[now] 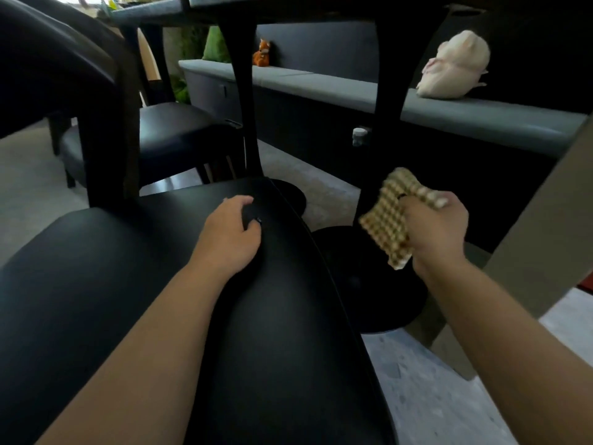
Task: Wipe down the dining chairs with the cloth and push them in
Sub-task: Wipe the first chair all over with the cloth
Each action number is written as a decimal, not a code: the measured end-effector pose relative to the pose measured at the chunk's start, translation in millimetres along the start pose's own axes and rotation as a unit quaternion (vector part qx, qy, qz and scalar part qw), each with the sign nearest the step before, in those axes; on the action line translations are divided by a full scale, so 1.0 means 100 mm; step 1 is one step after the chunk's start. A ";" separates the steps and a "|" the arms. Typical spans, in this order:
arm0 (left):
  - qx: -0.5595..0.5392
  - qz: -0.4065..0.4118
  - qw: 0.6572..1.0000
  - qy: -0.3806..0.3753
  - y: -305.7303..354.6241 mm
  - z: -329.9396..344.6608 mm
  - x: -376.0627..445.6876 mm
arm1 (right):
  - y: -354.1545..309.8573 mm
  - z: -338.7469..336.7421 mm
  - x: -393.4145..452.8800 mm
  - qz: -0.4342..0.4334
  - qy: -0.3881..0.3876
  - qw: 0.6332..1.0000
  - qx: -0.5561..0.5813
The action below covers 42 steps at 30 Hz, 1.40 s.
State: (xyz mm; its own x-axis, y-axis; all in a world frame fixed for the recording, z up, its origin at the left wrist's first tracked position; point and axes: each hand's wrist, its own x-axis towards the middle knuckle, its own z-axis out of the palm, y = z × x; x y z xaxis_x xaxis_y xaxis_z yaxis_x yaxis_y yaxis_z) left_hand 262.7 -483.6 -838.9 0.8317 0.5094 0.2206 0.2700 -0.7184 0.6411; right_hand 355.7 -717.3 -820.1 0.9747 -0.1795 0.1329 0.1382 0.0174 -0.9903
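Checked beige-and-brown cloth (390, 220): motion-blurred, partly covered by right hand (438, 229). Left hand (229, 234): fingertips curl out of sight over the black curved chair back (272, 316). Grey surface (150, 9) cut off by top edge. Small white object (359, 132) under it: too small to identify.

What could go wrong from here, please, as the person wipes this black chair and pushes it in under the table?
The left hand curls over the chair back alone, so a one-handed push may swing the chair into the table leg or the round base. The right hand grips the checked cloth off the chair, its corner hanging loose near that base, where it might catch.
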 end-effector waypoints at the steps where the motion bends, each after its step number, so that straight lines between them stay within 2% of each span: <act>1: 0.071 -0.017 0.997 -0.024 -0.05 0.02 0.04 | 0.10 0.11 0.07 -0.018 0.008 0.999 -0.037; 3: 0.185 -0.033 0.980 -0.063 -0.09 0.08 0.09 | 0.28 0.40 0.13 -0.002 -0.020 0.996 -0.091; 4: 0.209 -0.033 0.975 -0.073 -0.08 0.09 0.10 | 0.39 0.57 0.15 0.024 -0.063 0.992 -0.103; 7: 0.228 -0.040 0.971 -0.067 -0.05 0.12 0.06 | 0.56 1.03 0.10 0.095 -0.223 0.966 -0.088; 9: 0.243 -0.089 0.965 -0.047 -0.04 0.11 0.05 | 0.57 1.25 0.08 0.069 -0.277 0.949 -0.131; 12: 0.260 -0.173 0.949 -0.043 -0.01 0.11 0.04 | 0.64 1.52 0.29 0.024 -0.282 0.940 -0.189; 16: 0.253 -0.179 0.951 -0.014 0.00 0.14 0.02 | 0.68 1.91 0.58 -0.026 -0.308 0.897 -0.316; 20: 0.211 -0.172 0.962 0.017 -0.04 0.16 -0.02 | 0.57 2.06 0.59 -0.065 -0.290 0.866 -0.402; 23: 0.212 -0.149 0.965 0.042 -0.07 0.20 -0.05 | 0.48 1.98 0.41 -0.105 -0.317 0.857 -0.392; 26: 0.220 -0.161 0.962 0.011 -0.01 0.14 -0.03 | 0.36 1.83 0.28 -0.178 -0.388 0.817 -0.387; 27: 0.222 -0.173 0.959 -0.012 0.02 0.11 -0.02 | 0.29 1.78 0.28 -0.147 -0.402 0.820 -0.380; 29: 0.224 -0.195 0.953 -0.063 0.11 0.02 -0.01 | 0.14 1.71 0.32 0.000 -0.393 0.850 -0.352; 31: 0.237 -0.204 0.939 -0.145 0.15 -0.09 0.02 | -0.07 1.64 0.36 0.135 -0.342 0.873 -0.321; 33: 0.254 -0.192 0.917 -0.242 0.20 -0.32 0.09 | -0.30 1.58 0.42 0.226 -0.284 0.892 -0.268; 35: 0.240 -0.170 0.911 -0.290 0.32 -0.63 0.16 | -0.57 1.54 0.50 0.280 -0.250 0.893 -0.246; 39: 0.211 -0.158 0.923 -0.281 0.51 -1.18 0.31 | -0.99 1.59 0.54 0.329 -0.222 0.885 -0.245; 42: 0.195 -0.196 0.918 -0.286 0.49 -1.43 0.38 | -1.22 1.79 0.44 0.344 -0.233 0.883 -0.217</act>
State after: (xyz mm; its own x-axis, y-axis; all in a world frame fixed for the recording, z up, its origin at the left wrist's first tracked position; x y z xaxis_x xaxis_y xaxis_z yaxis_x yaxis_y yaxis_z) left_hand 238.6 -431.7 -694.3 0.7224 0.5132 -0.4633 0.6628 -0.7048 0.2527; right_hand 412.9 -551.2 -686.0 0.7822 0.1530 -0.6039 -0.4967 -0.4319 -0.7528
